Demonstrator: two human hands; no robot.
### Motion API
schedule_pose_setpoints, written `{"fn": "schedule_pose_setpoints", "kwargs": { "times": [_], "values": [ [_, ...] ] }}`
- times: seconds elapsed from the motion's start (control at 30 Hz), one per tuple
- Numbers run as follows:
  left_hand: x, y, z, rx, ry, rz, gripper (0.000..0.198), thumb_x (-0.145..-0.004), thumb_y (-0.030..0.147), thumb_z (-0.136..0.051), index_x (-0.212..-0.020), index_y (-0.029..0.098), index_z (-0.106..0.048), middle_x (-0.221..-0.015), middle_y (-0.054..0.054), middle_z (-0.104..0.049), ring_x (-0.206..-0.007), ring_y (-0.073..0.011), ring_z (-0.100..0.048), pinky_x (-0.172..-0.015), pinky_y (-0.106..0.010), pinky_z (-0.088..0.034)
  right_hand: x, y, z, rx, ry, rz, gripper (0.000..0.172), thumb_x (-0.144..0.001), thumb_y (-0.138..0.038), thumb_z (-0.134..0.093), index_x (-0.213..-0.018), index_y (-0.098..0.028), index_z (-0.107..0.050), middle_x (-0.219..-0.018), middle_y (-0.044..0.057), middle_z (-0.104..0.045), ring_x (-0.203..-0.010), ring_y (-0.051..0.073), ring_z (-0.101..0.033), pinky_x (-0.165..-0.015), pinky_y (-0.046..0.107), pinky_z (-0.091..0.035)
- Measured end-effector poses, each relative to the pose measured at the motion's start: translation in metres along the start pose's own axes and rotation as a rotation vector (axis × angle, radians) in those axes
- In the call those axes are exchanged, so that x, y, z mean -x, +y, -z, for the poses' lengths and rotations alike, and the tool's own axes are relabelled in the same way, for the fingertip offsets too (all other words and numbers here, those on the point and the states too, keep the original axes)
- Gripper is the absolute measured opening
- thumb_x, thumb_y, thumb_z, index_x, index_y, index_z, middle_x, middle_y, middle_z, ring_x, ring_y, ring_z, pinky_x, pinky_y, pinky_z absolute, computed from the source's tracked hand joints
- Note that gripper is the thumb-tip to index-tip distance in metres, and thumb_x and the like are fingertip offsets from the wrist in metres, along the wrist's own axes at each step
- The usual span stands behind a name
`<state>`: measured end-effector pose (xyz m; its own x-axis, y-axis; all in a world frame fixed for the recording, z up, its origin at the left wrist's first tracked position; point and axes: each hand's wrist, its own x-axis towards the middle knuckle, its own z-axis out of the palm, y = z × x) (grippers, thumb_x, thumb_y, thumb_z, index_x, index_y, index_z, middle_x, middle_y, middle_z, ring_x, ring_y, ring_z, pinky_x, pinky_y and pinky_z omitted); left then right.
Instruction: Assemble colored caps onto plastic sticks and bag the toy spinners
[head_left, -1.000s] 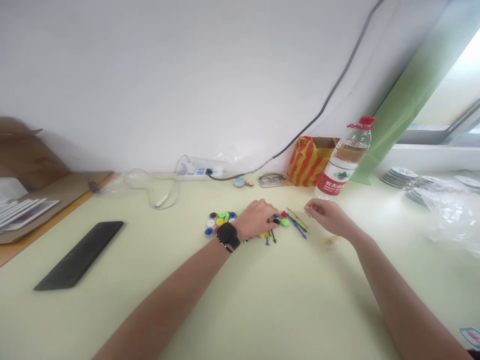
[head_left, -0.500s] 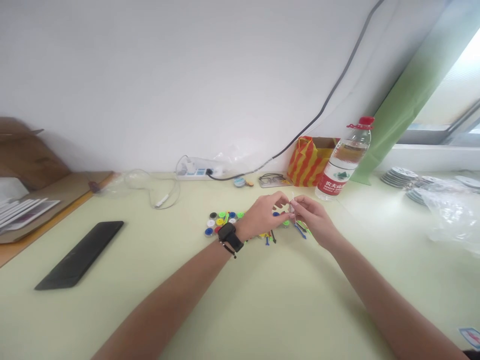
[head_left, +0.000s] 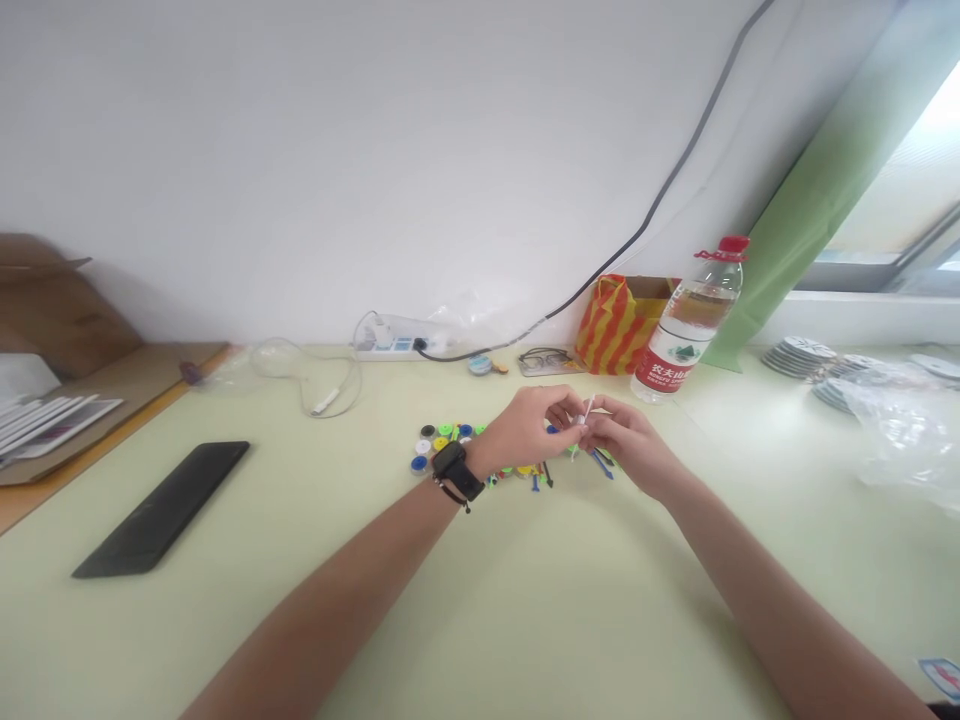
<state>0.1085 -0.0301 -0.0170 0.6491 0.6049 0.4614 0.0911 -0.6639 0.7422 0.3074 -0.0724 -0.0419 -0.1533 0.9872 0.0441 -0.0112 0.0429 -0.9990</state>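
Observation:
My left hand [head_left: 531, 428], with a black watch [head_left: 456, 470] on its wrist, is closed with thumb and fingertips pinching a small white piece [head_left: 581, 421]. My right hand [head_left: 631, 445] meets it from the other side, its fingers closed on the same white piece, which has a thin stick-like part pointing up. Its exact kind is too small to tell. Beneath and beside the hands lie several coloured round discs [head_left: 439, 444] in white, blue, yellow, green and black. Small blue [head_left: 602, 466] and dark arrow-shaped pieces lie there too, partly hidden by the hands.
Behind the hands stand a water bottle [head_left: 679, 330] and a striped bag [head_left: 611, 325]. Glasses [head_left: 545, 358] and a power strip [head_left: 390, 340] lie along the wall. On the left is a black flat slab [head_left: 165, 512]; stacked discs [head_left: 799, 357] and clear plastic [head_left: 907, 420] are right.
The white piece has tilted between my fingertips, its upper end now leaning to the right. My hands have otherwise barely moved.

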Motion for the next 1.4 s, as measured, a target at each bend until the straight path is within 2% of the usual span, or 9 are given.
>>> {"fn": "schedule_pose_setpoints", "kwargs": {
  "times": [0.13, 0.3, 0.5, 0.6, 0.7, 0.9, 1.0, 1.23, 1.4],
  "values": [
    [0.001, 0.001, 0.0, -0.005, -0.006, 0.004, 0.01, -0.087, 0.026, -0.066, -0.092, 0.018, -0.066, -0.084, -0.002, -0.071, -0.076, -0.0146, -0.067, -0.073, -0.027, -0.056, 0.002, -0.001, -0.004, 0.067, -0.041, 0.017, 0.02, -0.08, -0.038, -0.07, -0.086, -0.024, -0.056, -0.072, 0.0, -0.061, -0.068, 0.017, -0.057, -0.069, 0.033, -0.048],
    [0.003, -0.001, -0.002, -0.039, -0.038, 0.032, 0.007, -0.082, 0.022, -0.068, -0.085, 0.019, -0.062, -0.076, 0.001, -0.067, -0.07, -0.0138, -0.064, -0.064, -0.025, -0.051, 0.003, -0.002, -0.003, 0.22, -0.001, 0.033, 0.022, -0.088, -0.043, -0.059, -0.098, -0.023, -0.062, -0.066, -0.004, -0.052, -0.056, 0.013, -0.04, -0.055, 0.027, -0.034],
    [0.006, -0.004, -0.013, -0.19, -0.174, -0.032, 0.012, -0.084, 0.019, -0.064, -0.091, 0.02, -0.073, -0.089, -0.002, -0.075, -0.079, -0.0169, -0.067, -0.073, -0.028, -0.051, -0.011, 0.018, 0.034, 0.728, 0.201, 0.178, 0.038, -0.094, -0.052, -0.053, -0.113, -0.023, -0.069, -0.073, 0.003, -0.064, -0.065, 0.021, -0.055, -0.063, 0.034, -0.044],
    [0.01, -0.009, -0.022, -0.274, -0.264, -0.054, 0.005, -0.083, 0.019, -0.067, -0.081, 0.02, -0.072, -0.09, -0.002, -0.076, -0.086, -0.0189, -0.069, -0.083, -0.03, -0.051, -0.013, 0.027, 0.047, 0.901, 0.141, 0.163, 0.035, -0.095, -0.047, -0.051, -0.113, -0.024, -0.07, -0.074, 0.003, -0.068, -0.066, 0.022, -0.061, -0.065, 0.035, -0.048],
    [0.014, -0.015, -0.027, -0.319, -0.332, -0.048, 0.006, -0.084, 0.019, -0.068, -0.087, 0.022, -0.072, -0.092, -0.001, -0.077, -0.09, -0.0198, -0.069, -0.09, -0.033, -0.05, -0.011, 0.026, 0.054, 0.998, 0.097, 0.134, 0.028, -0.093, -0.043, -0.054, -0.108, -0.026, -0.07, -0.089, 0.005, -0.075, -0.072, 0.021, -0.066, -0.069, 0.035, -0.051],
    [0.015, -0.021, -0.019, -0.45, -0.407, -0.032, 0.008, -0.085, 0.023, -0.069, -0.084, 0.023, -0.077, -0.088, -0.004, -0.074, -0.096, -0.0242, -0.064, -0.08, -0.035, -0.048, 0.002, 0.001, 0.087, 0.999, -0.128, 0.043, 0.028, -0.091, -0.049, -0.058, -0.084, -0.025, -0.071, -0.087, 0.006, -0.074, -0.075, 0.021, -0.063, -0.068, 0.033, -0.051],
    [0.011, -0.021, -0.011, -0.489, -0.384, -0.048, 0.009, -0.084, 0.028, -0.073, -0.092, 0.024, -0.076, -0.095, -0.005, -0.074, -0.1, -0.0255, -0.062, -0.084, -0.035, -0.048, 0.015, -0.012, 0.109, 0.997, -0.247, -0.088, 0.026, -0.086, -0.051, -0.066, -0.086, -0.026, -0.075, -0.084, 0.004, -0.072, -0.075, 0.021, -0.061, -0.067, 0.032, -0.05],
    [0.014, -0.028, -0.006, -0.623, -0.278, -0.023, 0.054, -0.081, 0.057, -0.076, -0.119, 0.02, -0.068, -0.111, -0.009, -0.073, -0.108, -0.0307, -0.057, -0.096, -0.042, -0.044, 0.034, -0.01, 0.136, 1.051, -0.323, -0.233, 0.023, -0.071, -0.043, -0.078, -0.091, -0.033, -0.081, -0.093, 0.003, -0.076, -0.084, 0.024, -0.065, -0.073, 0.033, -0.054],
    [0.015, -0.034, -0.005, -0.636, -0.311, 0.015, 0.05, -0.085, 0.054, -0.073, -0.121, 0.019, -0.068, -0.118, -0.008, -0.072, -0.111, -0.0307, -0.056, -0.099, -0.042, -0.043, 0.03, -0.008, 0.136, 1.031, -0.336, -0.31, 0.016, -0.072, -0.042, -0.076, -0.082, -0.029, -0.077, -0.085, 0.002, -0.07, -0.081, 0.023, -0.063, -0.072, 0.032, -0.051]
  ]
}}
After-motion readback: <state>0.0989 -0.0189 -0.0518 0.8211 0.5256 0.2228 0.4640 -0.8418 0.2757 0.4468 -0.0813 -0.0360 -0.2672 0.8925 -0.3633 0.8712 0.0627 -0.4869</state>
